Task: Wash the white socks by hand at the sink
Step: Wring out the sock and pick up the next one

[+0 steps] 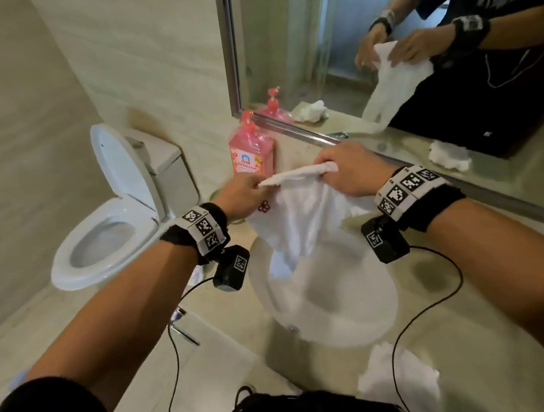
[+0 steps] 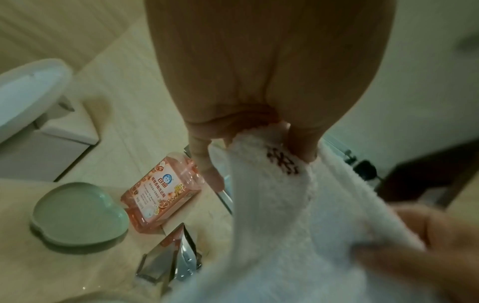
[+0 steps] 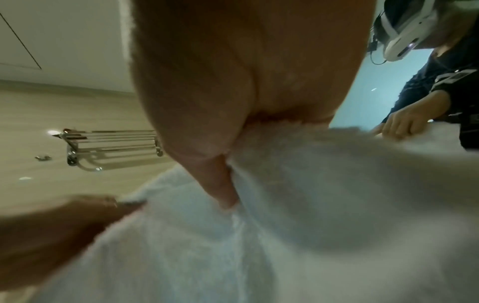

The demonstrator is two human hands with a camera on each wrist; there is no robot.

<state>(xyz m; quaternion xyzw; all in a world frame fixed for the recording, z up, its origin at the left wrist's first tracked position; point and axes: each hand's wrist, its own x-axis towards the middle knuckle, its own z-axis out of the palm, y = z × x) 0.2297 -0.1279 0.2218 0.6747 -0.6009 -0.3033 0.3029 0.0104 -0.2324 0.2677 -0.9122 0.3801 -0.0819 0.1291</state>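
The lower end of the sock (image 1: pixel 302 223) blurs into the white sink (image 1: pixel 333 303) below it, so I cannot tell whether its tip touches the basin. The tap is mostly hidden behind the hands; only a chrome piece shows in the left wrist view, near the soap bottle (image 2: pixel 160 192). Both wrist views are soft and crowded by palm and fabric.

The left hand (image 1: pixel 243 195) pinches one end of the sock's rolled top edge, thumb and fingers curled on it beside a small red mark (image 1: pixel 264 206). The right hand (image 1: pixel 348 170) grips the other end, fingers closed over the cloth. Between them the cuff is stretched roughly level, left to right, above the sink. The rest of the sock hangs down from that edge, its long axis running top to bottom, toe end toward the basin.

More crumpled white cloth (image 1: pixel 400 382) lies on the counter (image 1: pixel 513 315) at the near edge, half cut off by the frame, and another bundle (image 1: pixel 448 155) sits by the mirror (image 1: pixel 381 45).
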